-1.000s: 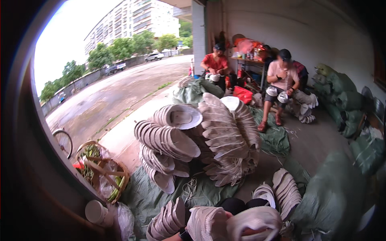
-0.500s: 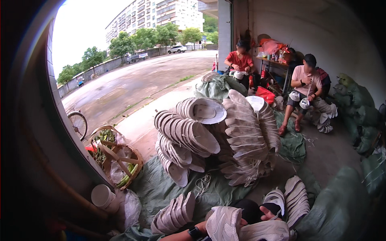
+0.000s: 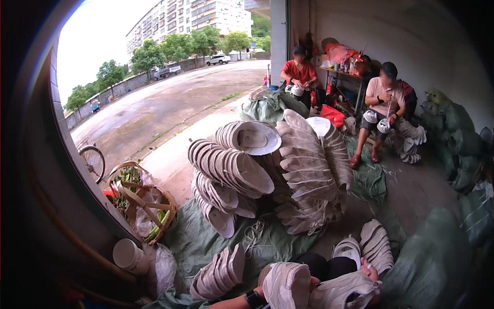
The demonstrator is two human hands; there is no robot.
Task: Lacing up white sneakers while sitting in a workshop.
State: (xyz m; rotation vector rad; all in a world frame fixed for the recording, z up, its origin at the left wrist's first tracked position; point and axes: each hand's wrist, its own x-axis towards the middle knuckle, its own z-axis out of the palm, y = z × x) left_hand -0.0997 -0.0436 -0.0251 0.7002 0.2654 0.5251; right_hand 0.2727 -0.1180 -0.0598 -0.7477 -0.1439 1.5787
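Note:
At the bottom edge, my left hand (image 3: 264, 276), below a dark wristwatch, is closed around a pale shoe upper (image 3: 286, 286); the upper hides most of the fingers. A second pale shoe upper (image 3: 341, 293) lies on its side against the first, its dark opening facing right. My right hand (image 3: 368, 270) is at the right end of this second upper, fingers curled over it and partly hidden. Just beyond my dark-clad knees (image 3: 329, 266) sits another white shoe upper (image 3: 348, 250), beside a nested row of uppers (image 3: 376, 246). To the left stands another nested row (image 3: 218, 273).
A large heap of stacked uppers (image 3: 309, 170) rises ahead on a green sheet (image 3: 188, 226). Loose laces (image 3: 253, 236) lie there. Left are a wicker basket (image 3: 167, 198) and white bucket (image 3: 128, 253); right, green sacks (image 3: 432, 257). Two seated people (image 3: 383, 98) handle uppers farther back.
My right hand has moved right, from above the second upper to its end. That upper has turned, showing its dark opening. The whole view has shifted slightly.

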